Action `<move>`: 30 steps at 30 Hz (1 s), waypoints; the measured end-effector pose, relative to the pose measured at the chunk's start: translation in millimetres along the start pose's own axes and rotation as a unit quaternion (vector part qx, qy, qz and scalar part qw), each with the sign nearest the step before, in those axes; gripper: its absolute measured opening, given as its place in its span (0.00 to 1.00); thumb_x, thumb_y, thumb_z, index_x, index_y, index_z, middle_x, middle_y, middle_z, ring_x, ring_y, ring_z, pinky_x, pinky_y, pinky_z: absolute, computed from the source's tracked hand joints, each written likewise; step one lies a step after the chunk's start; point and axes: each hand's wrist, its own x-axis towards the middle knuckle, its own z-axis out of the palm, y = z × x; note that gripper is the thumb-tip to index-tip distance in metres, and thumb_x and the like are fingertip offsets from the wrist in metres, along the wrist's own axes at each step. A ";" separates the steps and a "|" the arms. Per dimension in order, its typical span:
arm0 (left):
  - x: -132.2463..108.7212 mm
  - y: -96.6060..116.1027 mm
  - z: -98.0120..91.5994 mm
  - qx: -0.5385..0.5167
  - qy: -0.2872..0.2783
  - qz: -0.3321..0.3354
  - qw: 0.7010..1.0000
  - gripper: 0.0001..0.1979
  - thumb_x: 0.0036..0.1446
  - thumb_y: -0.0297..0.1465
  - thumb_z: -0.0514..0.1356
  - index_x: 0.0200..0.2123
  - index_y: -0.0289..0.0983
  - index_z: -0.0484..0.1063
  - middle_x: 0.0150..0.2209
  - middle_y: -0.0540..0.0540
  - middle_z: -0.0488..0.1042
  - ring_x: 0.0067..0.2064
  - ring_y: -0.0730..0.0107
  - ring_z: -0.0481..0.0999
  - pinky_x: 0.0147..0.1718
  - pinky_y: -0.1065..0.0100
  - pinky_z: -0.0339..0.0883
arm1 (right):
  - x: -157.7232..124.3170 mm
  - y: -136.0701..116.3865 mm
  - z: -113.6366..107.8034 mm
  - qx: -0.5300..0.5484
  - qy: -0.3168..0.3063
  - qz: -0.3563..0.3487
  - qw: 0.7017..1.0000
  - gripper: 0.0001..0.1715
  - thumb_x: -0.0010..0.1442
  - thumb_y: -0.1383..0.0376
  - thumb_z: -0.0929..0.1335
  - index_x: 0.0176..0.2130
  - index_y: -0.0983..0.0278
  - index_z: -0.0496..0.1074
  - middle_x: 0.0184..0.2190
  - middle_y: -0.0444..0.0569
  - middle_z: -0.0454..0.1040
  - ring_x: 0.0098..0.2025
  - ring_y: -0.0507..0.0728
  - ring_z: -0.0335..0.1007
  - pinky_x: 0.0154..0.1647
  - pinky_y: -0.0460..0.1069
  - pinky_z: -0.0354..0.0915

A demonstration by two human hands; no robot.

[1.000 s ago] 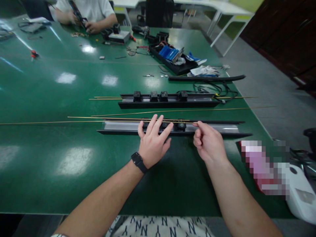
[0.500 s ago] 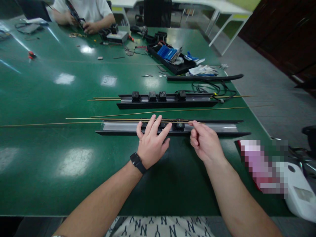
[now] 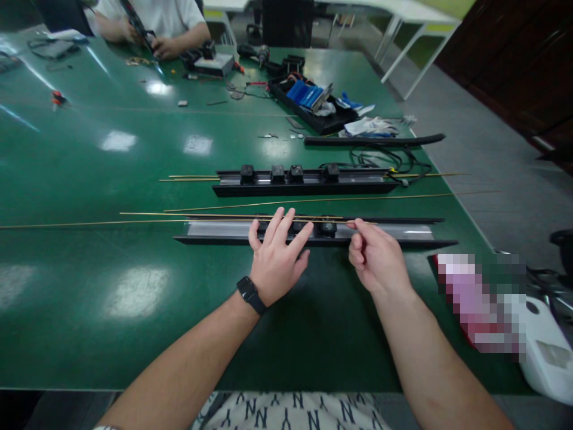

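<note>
A long black channel (image 3: 215,229) with a silvery inner face lies across the table in front of me, with small black blocks (image 3: 328,226) seated inside it. My left hand (image 3: 281,260) is spread over its middle, fingers apart and covering some of the blocks; fingertip contact with the rods is hard to make out. Thumb and forefinger of my right hand (image 3: 379,257) pinch a thin brass rod (image 3: 89,224) near its right end, above the channel. A second brass rod (image 3: 152,213) runs alongside, just behind it.
Behind lies another black channel (image 3: 304,190) with several blocks and rods. A loose rod (image 3: 250,205) rests between the channels. Farther back are a black strip (image 3: 376,141), cables, gloves and a black tray (image 3: 320,123). A white device (image 3: 544,352) sits right; a person works across the table.
My right hand has shifted very slightly to the right with the pinched rod. The left hand stays spread in place, and the whole view has drifted a little.
</note>
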 end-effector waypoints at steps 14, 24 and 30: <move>-0.2 -0.2 0.2 -0.003 -0.001 0.001 1.000 0.25 0.66 0.38 0.64 0.65 0.49 0.71 0.73 0.38 0.63 0.75 0.48 0.59 0.70 0.36 0.39 | -0.1 -0.8 0.6 -0.002 0.010 -0.008 1.000 0.12 0.56 0.60 0.77 0.36 0.67 0.79 0.16 0.38 0.66 0.12 0.46 0.53 0.08 0.41 0.45; 0.0 0.3 -0.8 -0.003 -0.002 0.001 1.000 0.25 0.65 0.37 0.64 0.64 0.49 0.71 0.73 0.37 0.63 0.75 0.48 0.59 0.70 0.36 0.39 | 1.8 1.2 0.4 -0.007 -0.029 0.013 0.999 0.17 0.55 0.58 0.79 0.39 0.67 0.79 0.17 0.38 0.67 0.12 0.46 0.53 0.08 0.41 0.45; 0.5 -0.3 -0.8 -0.002 -0.001 0.003 1.000 0.25 0.66 0.37 0.64 0.65 0.49 0.71 0.73 0.37 0.63 0.75 0.48 0.59 0.70 0.36 0.39 | 0.9 1.4 0.2 -0.002 -0.027 0.011 1.000 0.17 0.54 0.58 0.79 0.38 0.66 0.79 0.16 0.37 0.66 0.12 0.45 0.53 0.08 0.40 0.46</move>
